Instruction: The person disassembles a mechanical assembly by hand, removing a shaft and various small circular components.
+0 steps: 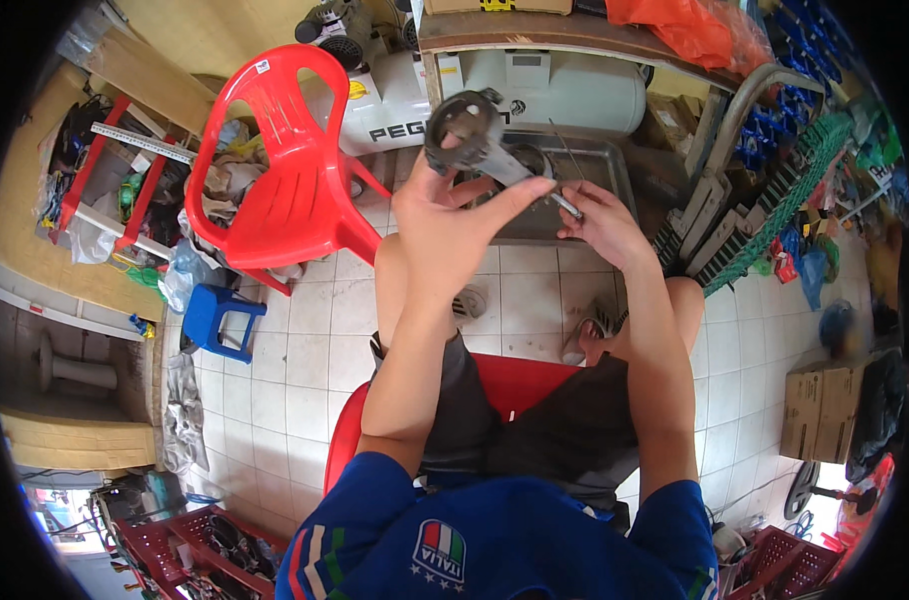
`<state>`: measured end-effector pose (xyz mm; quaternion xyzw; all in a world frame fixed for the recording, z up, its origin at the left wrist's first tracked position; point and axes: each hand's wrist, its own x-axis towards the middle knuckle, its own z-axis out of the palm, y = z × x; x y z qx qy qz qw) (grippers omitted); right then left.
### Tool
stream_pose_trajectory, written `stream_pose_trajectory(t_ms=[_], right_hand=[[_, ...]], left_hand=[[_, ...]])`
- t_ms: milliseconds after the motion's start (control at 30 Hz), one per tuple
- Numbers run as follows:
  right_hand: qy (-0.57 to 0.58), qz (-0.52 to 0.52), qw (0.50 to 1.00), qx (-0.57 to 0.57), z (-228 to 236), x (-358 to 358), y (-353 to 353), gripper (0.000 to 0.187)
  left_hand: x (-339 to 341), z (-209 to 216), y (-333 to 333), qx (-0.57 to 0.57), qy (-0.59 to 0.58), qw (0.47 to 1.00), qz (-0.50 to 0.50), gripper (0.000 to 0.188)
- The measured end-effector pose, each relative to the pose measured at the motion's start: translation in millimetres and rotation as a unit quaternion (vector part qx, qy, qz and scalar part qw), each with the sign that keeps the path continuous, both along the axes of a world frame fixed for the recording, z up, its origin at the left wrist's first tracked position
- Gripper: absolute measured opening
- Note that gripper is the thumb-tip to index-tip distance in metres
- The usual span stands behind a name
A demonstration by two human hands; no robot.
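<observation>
My left hand [450, 215] is raised in front of me, its fingers wrapped round a grey and black machine part [490, 155]. The part has a round, ring-like black end and a narrower grey body that slants down to the right. Close beside it, my right hand [605, 228] pinches a short, thin metal rod [567, 205] between thumb and fingers. The rod lies near the part's narrow end and my left thumb; whether they touch I cannot tell. Below and behind both hands, a grey metal tray [600, 180] rests on the floor.
A red plastic chair [285, 205] stands at the left, with a blue stool [223, 320] nearer. Behind the tray are a white air tank [575, 95] and a wooden bench [535, 30]. Green netting [805, 190] hangs at the right, with cardboard boxes [820, 410] lower down.
</observation>
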<state>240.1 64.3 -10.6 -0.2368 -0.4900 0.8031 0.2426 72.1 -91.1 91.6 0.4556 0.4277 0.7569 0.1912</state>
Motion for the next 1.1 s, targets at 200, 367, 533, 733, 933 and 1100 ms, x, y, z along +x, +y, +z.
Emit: stream_pose_trajectory(t_ms=[200, 367, 533, 733, 933, 1100], right_hand=[[0.028, -0.034, 0.998, 0.040, 15, -1, -13, 0.032], [-0.100, 0.056, 0.993, -0.007, 11, 2, 0, 0.035], [-0.075, -0.044, 0.995, 0.041, -3, -3, 0, 0.034], [-0.074, -0.152, 0.982, 0.089, -9, -11, 2, 0.037], [-0.173, -0.338, 0.902, 0.206, -51, 8, 40, 0.041], [-0.270, -0.381, 0.857, 0.218, -120, 37, 77, 0.030]], left_hand=[[-8, 8, -5, -0.032, -0.080, 0.996, -0.014, 0.058], [-19, -7, 5, -0.039, -0.114, 0.993, 0.019, 0.052], [-38, -33, 17, -0.109, -0.236, 0.966, 0.010, 0.043], [-74, -102, 42, -0.132, -0.360, 0.923, 0.003, 0.043], [-102, -136, 49, -0.142, -0.401, 0.902, 0.070, 0.040], [-101, -143, 52, -0.155, -0.383, 0.906, 0.093, 0.043]])
